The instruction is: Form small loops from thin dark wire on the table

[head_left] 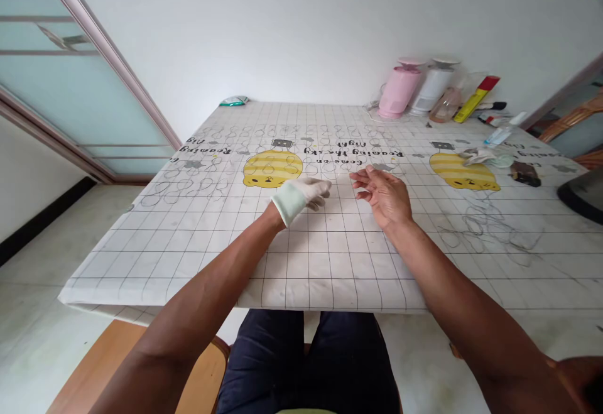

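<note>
Above the middle of the table, my left hand [305, 195] wears a pale glove, with its thumb and fingers close together. My right hand [387, 198] is bare, a short gap to the right, its fingers curled and thumb near the index finger. Anything between the fingertips of either hand is too thin to make out. Thin loops of wire or thread [181, 188] lie in rows beyond and left of my hands. A loose tangle of thin strand [485, 225] rests at the right.
The checked tablecloth [188, 269] covers the table. Along the wall stand a pink device [399, 92], a white device [431, 90], a bottle [445, 105] and a yellow-red box [475, 100]. A glove [475, 155] and a dark block [525, 174] lie right. A green packet [234, 101] sits back left.
</note>
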Demonstrator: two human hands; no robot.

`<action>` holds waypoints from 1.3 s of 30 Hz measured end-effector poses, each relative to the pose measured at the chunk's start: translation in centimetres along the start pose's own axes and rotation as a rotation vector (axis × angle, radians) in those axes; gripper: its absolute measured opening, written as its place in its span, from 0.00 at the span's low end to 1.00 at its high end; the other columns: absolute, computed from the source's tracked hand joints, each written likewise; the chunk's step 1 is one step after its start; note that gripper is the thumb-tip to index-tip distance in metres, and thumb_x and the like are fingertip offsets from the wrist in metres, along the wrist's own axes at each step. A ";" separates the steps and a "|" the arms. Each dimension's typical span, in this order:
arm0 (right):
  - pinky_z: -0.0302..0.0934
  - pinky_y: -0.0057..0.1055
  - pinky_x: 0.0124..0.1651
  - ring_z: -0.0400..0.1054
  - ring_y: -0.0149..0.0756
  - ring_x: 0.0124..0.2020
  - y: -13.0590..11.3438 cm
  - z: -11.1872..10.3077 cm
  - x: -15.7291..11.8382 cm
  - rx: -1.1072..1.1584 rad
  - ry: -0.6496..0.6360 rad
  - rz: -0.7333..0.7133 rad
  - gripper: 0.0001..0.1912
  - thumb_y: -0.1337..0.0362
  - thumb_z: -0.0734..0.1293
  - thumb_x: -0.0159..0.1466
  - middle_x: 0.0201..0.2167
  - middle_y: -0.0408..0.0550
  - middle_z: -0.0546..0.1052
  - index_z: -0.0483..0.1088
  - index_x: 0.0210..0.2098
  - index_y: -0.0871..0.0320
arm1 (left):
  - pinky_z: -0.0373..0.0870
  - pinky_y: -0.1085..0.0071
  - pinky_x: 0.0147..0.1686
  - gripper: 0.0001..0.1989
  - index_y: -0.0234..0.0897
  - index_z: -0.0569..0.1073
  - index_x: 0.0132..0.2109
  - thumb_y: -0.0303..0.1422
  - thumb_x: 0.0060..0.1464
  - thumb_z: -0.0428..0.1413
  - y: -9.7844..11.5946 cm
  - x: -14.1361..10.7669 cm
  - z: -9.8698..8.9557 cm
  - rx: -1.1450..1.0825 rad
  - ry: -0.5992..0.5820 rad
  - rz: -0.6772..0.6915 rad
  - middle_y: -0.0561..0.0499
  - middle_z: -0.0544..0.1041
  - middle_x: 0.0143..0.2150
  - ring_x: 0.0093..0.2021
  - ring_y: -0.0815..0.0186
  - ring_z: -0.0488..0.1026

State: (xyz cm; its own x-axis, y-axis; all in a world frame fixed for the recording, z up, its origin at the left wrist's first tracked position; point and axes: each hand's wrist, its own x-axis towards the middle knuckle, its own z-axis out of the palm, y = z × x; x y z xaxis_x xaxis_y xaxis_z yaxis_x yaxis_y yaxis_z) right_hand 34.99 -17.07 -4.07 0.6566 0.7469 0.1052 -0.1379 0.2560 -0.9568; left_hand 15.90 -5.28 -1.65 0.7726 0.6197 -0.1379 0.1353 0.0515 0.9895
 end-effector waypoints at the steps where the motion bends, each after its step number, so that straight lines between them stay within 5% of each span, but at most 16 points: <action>1: 0.71 0.30 0.29 0.79 0.37 0.34 0.1 0.2 0.0 0.029 -0.009 0.032 0.20 0.46 0.81 0.60 0.41 0.55 0.87 0.80 0.36 0.56 | 0.75 0.70 0.36 0.23 0.34 0.81 0.51 0.45 0.56 0.70 -0.3 0.0 0.6 -0.024 0.003 -0.008 0.44 0.83 0.43 0.37 0.65 0.78; 6: 0.71 0.30 0.28 0.79 0.36 0.33 0.6 1.5 -0.7 0.151 -0.060 0.196 0.17 0.50 0.82 0.59 0.39 0.54 0.86 0.80 0.36 0.56 | 0.73 0.72 0.35 0.20 0.34 0.81 0.59 0.33 0.61 0.64 -1.3 0.6 2.4 -0.173 0.097 0.076 0.50 0.81 0.39 0.32 0.71 0.74; 15: 0.64 0.28 0.24 0.73 0.34 0.29 0.6 3.0 -2.1 0.202 -0.173 0.263 0.17 0.51 0.82 0.59 0.33 0.52 0.84 0.80 0.33 0.57 | 0.72 0.72 0.35 0.15 0.33 0.83 0.47 0.41 0.62 0.64 -1.3 0.6 2.0 -0.142 0.098 0.258 0.53 0.77 0.30 0.29 0.71 0.72; 24: 0.63 0.28 0.21 0.70 0.33 0.26 0.6 3.2 -2.8 0.007 -0.188 0.124 0.17 0.49 0.76 0.65 0.30 0.51 0.80 0.78 0.35 0.59 | 0.70 0.71 0.31 0.21 0.33 0.80 0.34 0.49 0.55 0.71 -3.2 2.8 1.4 -0.409 -0.202 0.318 0.51 0.74 0.27 0.28 0.69 0.71; 31: 0.66 0.29 0.22 0.69 0.33 0.23 -0.2 3.7 -3.1 -0.092 -0.115 0.101 0.10 0.61 0.69 0.71 0.28 0.48 0.79 0.76 0.47 0.61 | 0.68 0.69 0.30 0.23 0.34 0.76 0.28 0.49 0.54 0.72 -3.6 3.2 1.5 -0.426 -0.274 0.303 0.51 0.73 0.27 0.28 0.68 0.70; 39: 0.65 0.31 0.20 0.67 0.33 0.21 -0.3 3.3 -2.9 -0.202 -0.140 0.135 0.11 0.68 0.65 0.70 0.24 0.45 0.76 0.75 0.49 0.63 | 0.67 0.69 0.29 0.23 0.33 0.78 0.31 0.50 0.52 0.72 -4.4 3.9 1.4 -0.436 -0.321 0.203 0.51 0.74 0.26 0.25 0.69 0.69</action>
State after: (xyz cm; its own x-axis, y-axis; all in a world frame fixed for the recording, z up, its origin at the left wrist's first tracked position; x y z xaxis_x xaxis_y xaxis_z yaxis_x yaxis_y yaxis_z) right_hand 30.67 -17.31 -3.19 0.5315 0.8471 -0.0035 -0.0571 0.0317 -0.9979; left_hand 19.20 -4.18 -6.56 0.9151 0.3858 0.1175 -0.2510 0.3167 0.9147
